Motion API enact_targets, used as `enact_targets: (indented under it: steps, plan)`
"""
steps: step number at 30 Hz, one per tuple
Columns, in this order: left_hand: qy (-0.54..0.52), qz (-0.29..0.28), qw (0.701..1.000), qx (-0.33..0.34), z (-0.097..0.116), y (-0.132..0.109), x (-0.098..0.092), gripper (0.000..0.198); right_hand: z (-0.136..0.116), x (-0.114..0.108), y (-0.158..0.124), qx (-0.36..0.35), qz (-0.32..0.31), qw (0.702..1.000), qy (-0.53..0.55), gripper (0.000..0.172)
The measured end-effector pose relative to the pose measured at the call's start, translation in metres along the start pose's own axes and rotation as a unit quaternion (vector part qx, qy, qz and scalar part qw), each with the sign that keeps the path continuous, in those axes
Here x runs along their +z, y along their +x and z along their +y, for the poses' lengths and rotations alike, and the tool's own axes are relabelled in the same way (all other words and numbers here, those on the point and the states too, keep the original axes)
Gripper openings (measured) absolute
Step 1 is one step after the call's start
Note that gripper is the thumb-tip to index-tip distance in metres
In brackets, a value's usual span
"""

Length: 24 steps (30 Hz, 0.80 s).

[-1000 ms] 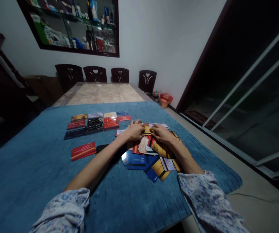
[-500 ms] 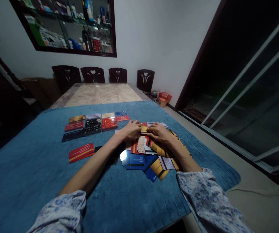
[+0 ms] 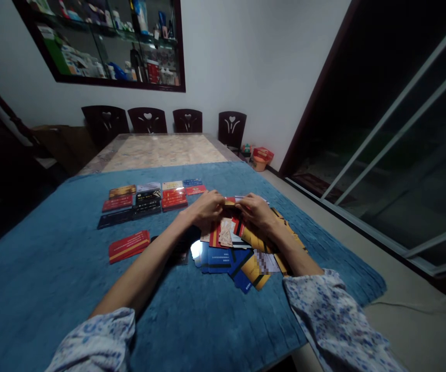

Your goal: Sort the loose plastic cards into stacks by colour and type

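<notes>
Over a loose pile of plastic cards, my left hand (image 3: 208, 206) and my right hand (image 3: 257, 211) face each other with fingers curled. Between their fingertips they grip a yellow card (image 3: 229, 203), seen nearly edge-on; whether it is one card or a small stack I cannot tell. Below my hands lie blue cards (image 3: 215, 259), yellow cards (image 3: 257, 271), a red card (image 3: 214, 235) and a beige card (image 3: 226, 232), overlapping one another. More yellow cards stick out beside my right forearm, which partly covers them.
Left of the pile, cards sit in rows: black cards (image 3: 147, 206), red cards (image 3: 174, 200), a gold card (image 3: 122, 191) and others. A fan of red cards (image 3: 129, 246) lies nearer me. Blue cloth (image 3: 191, 320) covers the table. Dark chairs (image 3: 232, 126) stand at the far end.
My hands have lifted slightly, and the yellow card between them now tilts so that less of its face shows. The piles on the table look the same.
</notes>
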<state>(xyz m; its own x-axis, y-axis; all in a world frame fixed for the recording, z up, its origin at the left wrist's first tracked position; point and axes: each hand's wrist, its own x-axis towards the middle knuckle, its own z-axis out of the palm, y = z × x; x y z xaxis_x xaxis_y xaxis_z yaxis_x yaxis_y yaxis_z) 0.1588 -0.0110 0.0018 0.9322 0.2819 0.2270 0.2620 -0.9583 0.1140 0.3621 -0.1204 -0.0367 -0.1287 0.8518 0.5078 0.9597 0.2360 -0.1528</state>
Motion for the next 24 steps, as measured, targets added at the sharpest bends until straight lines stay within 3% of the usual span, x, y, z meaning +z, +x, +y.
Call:
enact_targets:
  steps: [10, 18, 24]
  plan:
    - [-0.079, 0.073, 0.994, -0.034, -0.018, 0.006, 0.018, 0.023, -0.007, -0.002, 0.001, 0.036, 0.002, 0.999, 0.001, 0.029]
    - [-0.107, 0.082, 0.99, -0.032, -0.021, 0.004, 0.026, 0.039, -0.004, 0.002, 0.0, 0.045, 0.034, 0.998, 0.018, 0.037]
    - [-0.07, 0.069, 0.993, -0.06, -0.012, -0.001, 0.024, 0.05, -0.003, 0.002, -0.002, 0.058, 0.004, 0.998, 0.007, 0.037]
